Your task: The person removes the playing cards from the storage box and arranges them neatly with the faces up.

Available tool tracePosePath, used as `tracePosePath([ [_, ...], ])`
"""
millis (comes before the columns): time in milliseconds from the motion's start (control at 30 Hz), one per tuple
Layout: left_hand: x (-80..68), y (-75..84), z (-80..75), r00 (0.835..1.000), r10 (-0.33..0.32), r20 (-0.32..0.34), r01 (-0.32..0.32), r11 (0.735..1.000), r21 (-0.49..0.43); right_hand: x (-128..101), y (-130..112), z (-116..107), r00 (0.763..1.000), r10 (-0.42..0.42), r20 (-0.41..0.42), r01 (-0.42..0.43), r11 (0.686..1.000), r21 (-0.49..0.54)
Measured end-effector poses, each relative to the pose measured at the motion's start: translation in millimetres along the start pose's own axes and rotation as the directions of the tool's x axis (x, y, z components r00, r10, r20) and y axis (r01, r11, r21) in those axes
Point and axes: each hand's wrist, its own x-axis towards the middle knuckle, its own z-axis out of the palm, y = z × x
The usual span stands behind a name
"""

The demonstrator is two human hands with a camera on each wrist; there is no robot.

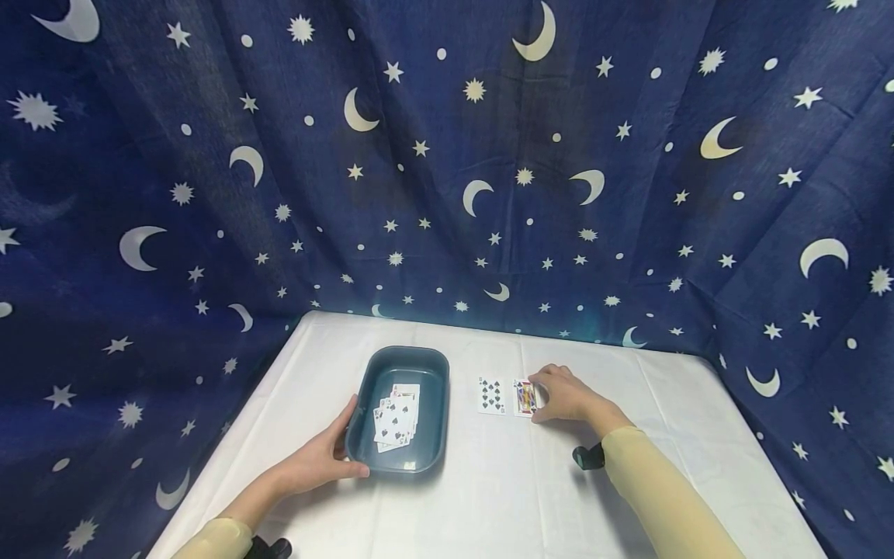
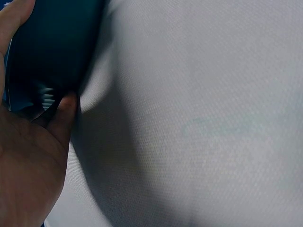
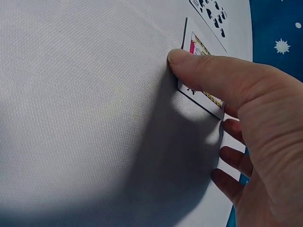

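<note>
My left hand (image 1: 314, 462) grips the near left side of a dark teal plastic tray (image 1: 438, 411), thumb at the near corner and fingers along the left wall. Inside the tray lies a loose, overlapping pile of playing cards (image 1: 396, 415), a spade card on top. To the right, my right hand (image 1: 569, 394) holds a face card (image 1: 525, 397) by its edges. In the right wrist view the thumb (image 3: 194, 66) lies at one edge of that face card (image 3: 201, 97), with the fingertips towards its far side. Just left of it, a spade number card (image 1: 492, 396) lies face up.
A white cloth (image 1: 503, 489) covers the table. Behind and beside it hangs a dark blue curtain (image 1: 433, 186) with moons and stars. Black straps with small mounts (image 1: 589, 456) sit at both wrists, by pale yellow sleeves (image 1: 663, 489).
</note>
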Motion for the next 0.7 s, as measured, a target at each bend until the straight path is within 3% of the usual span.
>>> tracePosePath([
  [700,1.2,-2.3,0.9,1.000,-0.003,0.000,0.003,1.000,0.007,1.4,-0.2,0.2,1.000,0.017,0.013,-0.017,1.000,0.013],
])
